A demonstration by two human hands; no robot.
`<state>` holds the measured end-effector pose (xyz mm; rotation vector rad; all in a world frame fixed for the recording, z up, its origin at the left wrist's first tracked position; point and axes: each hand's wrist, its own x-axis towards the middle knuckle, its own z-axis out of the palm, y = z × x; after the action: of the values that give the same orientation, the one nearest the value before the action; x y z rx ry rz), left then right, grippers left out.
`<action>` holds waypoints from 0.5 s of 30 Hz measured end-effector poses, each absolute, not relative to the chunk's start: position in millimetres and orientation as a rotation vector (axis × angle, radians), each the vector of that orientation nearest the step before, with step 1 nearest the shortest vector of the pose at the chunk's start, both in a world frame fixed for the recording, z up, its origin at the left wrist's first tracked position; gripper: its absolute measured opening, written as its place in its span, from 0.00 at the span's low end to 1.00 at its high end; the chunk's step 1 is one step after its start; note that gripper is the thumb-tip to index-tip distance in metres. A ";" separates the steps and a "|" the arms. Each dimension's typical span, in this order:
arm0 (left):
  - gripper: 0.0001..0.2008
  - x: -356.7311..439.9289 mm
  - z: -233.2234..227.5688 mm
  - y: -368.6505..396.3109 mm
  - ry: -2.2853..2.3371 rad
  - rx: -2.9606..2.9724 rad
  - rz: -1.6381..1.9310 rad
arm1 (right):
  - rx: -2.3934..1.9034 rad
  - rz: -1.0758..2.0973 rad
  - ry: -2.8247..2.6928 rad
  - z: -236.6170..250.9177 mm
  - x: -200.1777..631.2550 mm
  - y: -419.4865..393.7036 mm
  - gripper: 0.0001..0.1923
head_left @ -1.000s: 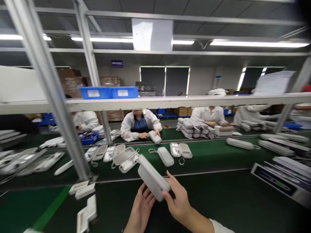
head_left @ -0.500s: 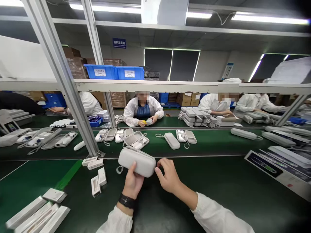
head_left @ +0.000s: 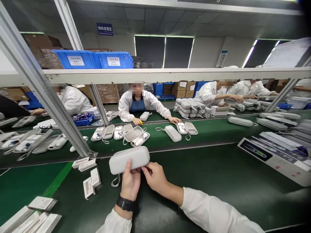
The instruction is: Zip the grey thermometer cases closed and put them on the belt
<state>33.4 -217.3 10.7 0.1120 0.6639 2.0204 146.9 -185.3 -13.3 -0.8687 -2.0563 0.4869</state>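
My left hand [head_left: 131, 184], with a black watch at the wrist, grips a pale grey zip case [head_left: 130, 158] above the dark green belt. The thumb lies across the case's face, and the case looks closed. From its left end a wrist strap [head_left: 116, 181] dangles in a loop. My right hand [head_left: 155, 176] has thumb and forefinger pinched together at the lower right edge of the case; whatever sits between those fingertips is too small to make out. Just beyond the case, open cases [head_left: 140, 139] with white devices inside stand on the far belt, beside a closed grey case [head_left: 173, 133].
Small white boxes [head_left: 89, 187] lie to my left, with long white boxes [head_left: 48, 223] nearer. At right is a large carton [head_left: 272, 161] of flat boxes. A metal post [head_left: 48, 94] rises at left. Across the belt a co-worker [head_left: 139, 102] reaches toward an open case.
The case has turned so its right end points higher, and my right fingers have come onto its lower edge. The view has shifted. The co-worker opposite has put down a case and stretched out an arm.
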 end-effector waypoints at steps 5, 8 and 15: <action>0.14 27.8 15.5 -217.5 0.759 0.095 2.050 | -0.721 0.196 -2.187 -18.2 149.2 -186.9 0.14; 0.14 23.2 18.7 -218.1 0.778 0.091 2.070 | -0.644 0.010 -2.261 -18.3 152.6 -184.4 0.15; 0.20 17.5 21.2 -216.8 0.932 0.115 2.041 | -0.649 -0.172 -2.337 -9.2 177.3 -138.3 0.14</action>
<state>17.5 -216.8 21.2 0.1151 0.9317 2.0410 177.3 -138.3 -9.2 -0.6491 -2.3369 -0.1721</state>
